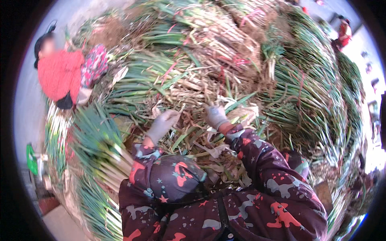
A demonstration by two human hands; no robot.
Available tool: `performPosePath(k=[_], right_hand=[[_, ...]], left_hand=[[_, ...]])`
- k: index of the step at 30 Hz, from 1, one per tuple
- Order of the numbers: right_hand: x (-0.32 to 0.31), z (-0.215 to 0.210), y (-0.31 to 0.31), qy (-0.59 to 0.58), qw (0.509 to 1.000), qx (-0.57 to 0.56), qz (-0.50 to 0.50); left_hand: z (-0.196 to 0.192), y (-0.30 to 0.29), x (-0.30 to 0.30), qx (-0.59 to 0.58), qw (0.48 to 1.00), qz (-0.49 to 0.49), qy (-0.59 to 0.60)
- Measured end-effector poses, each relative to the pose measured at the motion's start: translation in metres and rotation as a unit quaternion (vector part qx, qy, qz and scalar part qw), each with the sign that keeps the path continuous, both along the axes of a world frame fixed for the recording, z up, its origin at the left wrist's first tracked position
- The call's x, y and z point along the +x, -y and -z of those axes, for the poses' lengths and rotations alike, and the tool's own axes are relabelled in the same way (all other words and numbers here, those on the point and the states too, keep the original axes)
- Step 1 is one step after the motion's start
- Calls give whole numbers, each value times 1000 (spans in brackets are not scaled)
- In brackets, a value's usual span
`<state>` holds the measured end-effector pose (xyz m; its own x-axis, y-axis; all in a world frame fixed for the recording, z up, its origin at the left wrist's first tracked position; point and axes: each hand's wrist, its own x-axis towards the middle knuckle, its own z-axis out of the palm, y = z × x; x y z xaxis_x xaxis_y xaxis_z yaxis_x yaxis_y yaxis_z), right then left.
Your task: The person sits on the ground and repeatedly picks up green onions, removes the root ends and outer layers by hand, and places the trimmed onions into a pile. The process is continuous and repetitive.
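My left hand [163, 125], in a pale grey glove, hovers over loose peeled leaves with its fingers stretched to the right. Nothing shows in it. My right hand [216, 115], gloved the same way, is at the stalk ends of the green onions [189, 89] heaped in front of me. Its fingers are bent closed, and whatever they hold is hidden among dry stalks and roots. Between and below both hands lie stripped leaves and husks [195, 136]. A bundle of green onions [102, 148], clean and white-stemmed, lies by my left arm.
More green onions [305, 92] are piled to the right, some tied with red strips. A person in a red top [60, 74] sits at the left edge. Another person in red [344, 33] is at the far right. A green object [31, 159] stands at the left.
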<state>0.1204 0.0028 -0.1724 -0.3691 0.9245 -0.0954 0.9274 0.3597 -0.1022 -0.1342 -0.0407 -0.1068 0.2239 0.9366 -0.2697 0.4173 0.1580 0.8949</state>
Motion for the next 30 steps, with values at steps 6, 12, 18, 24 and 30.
performPosePath(k=[6, 12, 18, 24, 30], right_hand=[[72, 143, -58, -55, 986, 25, -154], [68, 108, -13, 36, 997, -70, -17], [90, 133, -17, 52, 994, -61, -70], [95, 106, 18, 5, 999, -33, -37], [82, 64, 48, -1, 999, 2, 38]], left_hand=[[104, 30, 11, 110, 992, -45, 46], [70, 78, -17, -52, 983, -162, 67], [55, 150, -48, 180, 956, -224, 66], [32, 288, -129, 165, 899, -403, 35], [123, 499, -215, -26, 765, -636, -102]])
